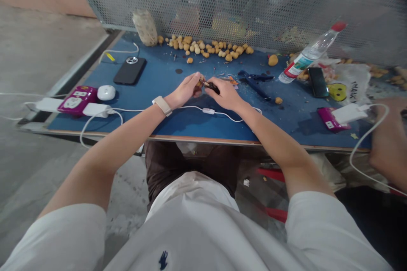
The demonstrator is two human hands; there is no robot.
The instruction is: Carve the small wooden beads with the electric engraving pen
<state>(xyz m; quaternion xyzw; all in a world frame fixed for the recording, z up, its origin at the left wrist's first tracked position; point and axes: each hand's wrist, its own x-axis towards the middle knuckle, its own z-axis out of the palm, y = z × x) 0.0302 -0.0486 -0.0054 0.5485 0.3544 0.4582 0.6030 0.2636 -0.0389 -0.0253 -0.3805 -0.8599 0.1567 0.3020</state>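
My left hand (189,89), with a pale watch band (162,106) on its wrist, is closed round a small brownish piece (200,83), mostly covered by the fingers. My right hand (225,92) grips a small tool with a black handle (213,88); its slim tip meets the piece at my left fingertips. The tool's exact kind is hard to make out. Both hands meet just above the blue tabletop (152,89). Right of them lie dark blue pliers-like cutters (254,84) and an orange scrap (233,81). A white cable with an inline switch (208,111) runs below my hands.
Many yellowish round pieces (203,46) line the back by a perforated metal screen (241,0). A black phone (130,70), purple power sockets (78,100) and a white earbud case (106,92) lie left. A water bottle (305,59) leans right; another person's arm (388,144) is at the right edge.
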